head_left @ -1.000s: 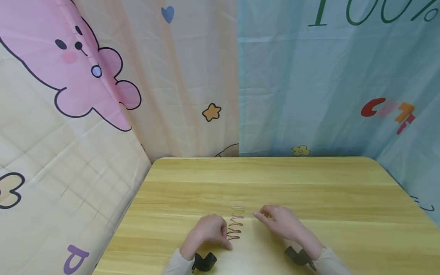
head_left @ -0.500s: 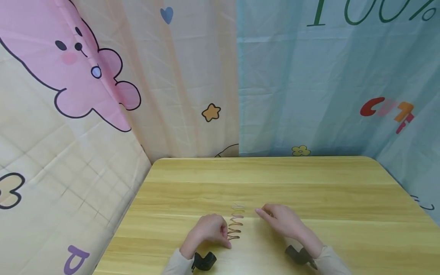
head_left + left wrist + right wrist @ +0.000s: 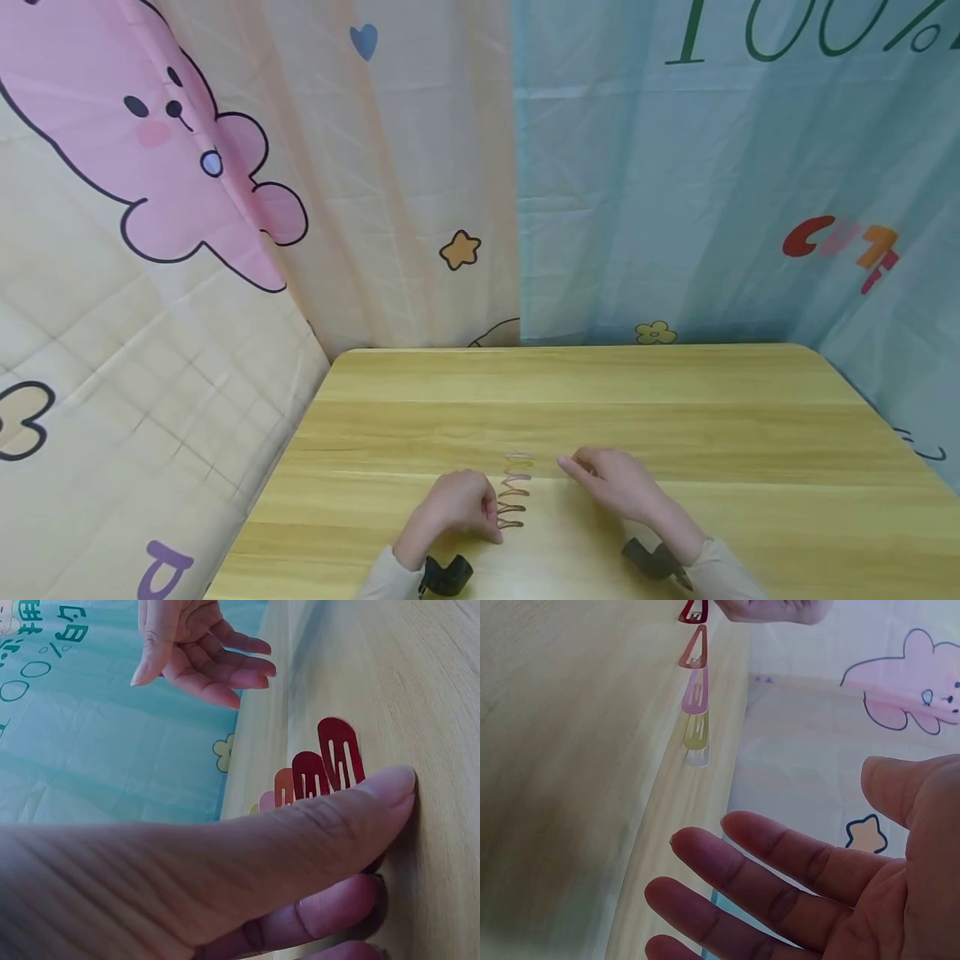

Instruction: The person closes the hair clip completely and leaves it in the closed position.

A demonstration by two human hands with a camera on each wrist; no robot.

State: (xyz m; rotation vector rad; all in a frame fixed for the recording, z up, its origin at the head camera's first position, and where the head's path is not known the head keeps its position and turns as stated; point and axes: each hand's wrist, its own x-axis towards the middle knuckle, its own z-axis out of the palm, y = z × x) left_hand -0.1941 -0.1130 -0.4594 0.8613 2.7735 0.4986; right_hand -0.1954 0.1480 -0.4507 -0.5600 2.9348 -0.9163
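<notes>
Several snap hair clips stand in a row on the wooden table: dark red [image 3: 341, 754], another red [image 3: 309, 774], orange [image 3: 695, 656], pink [image 3: 695, 701], yellow [image 3: 697, 739] and white [image 3: 698, 757]. My left hand [image 3: 462, 504] rests beside the left ends of the nearest clips, thumb and fingers apart; in the left wrist view its thumb covers the lower part of the nearest clip, and whether they touch is hidden. Right of the row's far end, my right hand [image 3: 615, 483] hovers with relaxed, spread fingers and holds nothing.
Printed curtains [image 3: 420, 167] hang behind and beside the table [image 3: 675, 417]. Black wrist devices [image 3: 447, 575] are strapped under both wrists, beside light sleeves.
The head view has tilted up slightly, so the background sits a little lower. Both hands and the row of clips stay almost in place.
</notes>
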